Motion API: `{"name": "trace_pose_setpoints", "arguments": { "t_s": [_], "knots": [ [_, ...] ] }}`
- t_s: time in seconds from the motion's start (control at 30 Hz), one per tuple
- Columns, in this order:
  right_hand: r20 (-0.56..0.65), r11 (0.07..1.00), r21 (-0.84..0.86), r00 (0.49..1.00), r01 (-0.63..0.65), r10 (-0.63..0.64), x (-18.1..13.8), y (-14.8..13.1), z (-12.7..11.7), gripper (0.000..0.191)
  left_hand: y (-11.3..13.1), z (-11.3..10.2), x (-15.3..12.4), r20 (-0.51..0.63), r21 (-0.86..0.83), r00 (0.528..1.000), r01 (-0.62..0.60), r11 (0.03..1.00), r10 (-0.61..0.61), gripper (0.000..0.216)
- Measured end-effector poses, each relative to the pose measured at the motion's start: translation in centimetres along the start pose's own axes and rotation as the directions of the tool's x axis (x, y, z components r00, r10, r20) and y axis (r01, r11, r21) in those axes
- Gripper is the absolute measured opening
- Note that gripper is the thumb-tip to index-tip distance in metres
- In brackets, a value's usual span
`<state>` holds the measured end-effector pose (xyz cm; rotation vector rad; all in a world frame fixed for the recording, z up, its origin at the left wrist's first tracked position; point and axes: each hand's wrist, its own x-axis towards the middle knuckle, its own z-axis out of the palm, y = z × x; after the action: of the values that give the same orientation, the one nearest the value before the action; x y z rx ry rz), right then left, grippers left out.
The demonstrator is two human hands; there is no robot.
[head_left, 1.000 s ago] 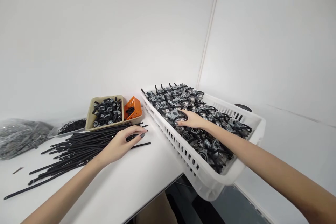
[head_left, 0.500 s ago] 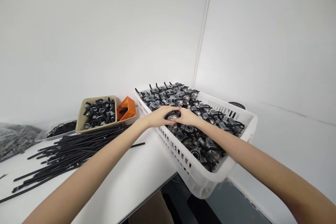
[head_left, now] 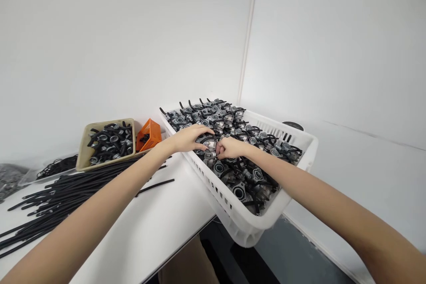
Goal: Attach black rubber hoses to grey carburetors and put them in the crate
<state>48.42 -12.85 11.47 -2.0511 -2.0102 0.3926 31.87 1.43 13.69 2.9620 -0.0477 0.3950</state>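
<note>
A metal carburetor (head_left: pixel 210 145) with a black hose sits among others at the near left side of the white basket (head_left: pixel 213 188). My left hand (head_left: pixel 192 137) grips it from the left, thumb below and fingers over the top. Against its right side, my right hand (head_left: pixel 230 147) is closed with the fingers curled in; what they pinch is hidden. Rows of similar carburetors (head_left: pixel 238 191) with black hoses fill the basket around both hands.
Left of the basket stand a cream bin (head_left: pixel 133 135) of short black hoses with metal fittings and a small orange basket (head_left: pixel 153 134). Long black tubes (head_left: pixel 83 193) lie on the white table (head_left: pixel 156 213). The basket overhangs the table's edge; walls stand behind and right.
My right hand has drawn its fingers in from an arched hold to a curled one beside the carburetor. My left hand stays around it. The view has shifted slightly right.
</note>
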Motion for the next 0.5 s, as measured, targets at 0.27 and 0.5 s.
{"name": "trace_pose_setpoints", "arguments": {
  "t_s": [0.27, 0.5],
  "knots": [
    [-0.031, 1.0, 0.012, 1.0, -0.003, 0.003, 0.32, -0.88, 1.34, 0.011, 0.05, -0.53, -0.26, 0.002, -0.021, 1.0, -0.004, 1.0, 0.004, 0.051],
    [0.055, 0.998, 0.07, 0.998, -0.002, -0.002, 0.35, -0.79, 0.65, 0.006, 0.28, -0.67, -0.56, 0.016, -0.014, 1.0, -0.011, 1.0, 0.012, 0.05]
  ]
}}
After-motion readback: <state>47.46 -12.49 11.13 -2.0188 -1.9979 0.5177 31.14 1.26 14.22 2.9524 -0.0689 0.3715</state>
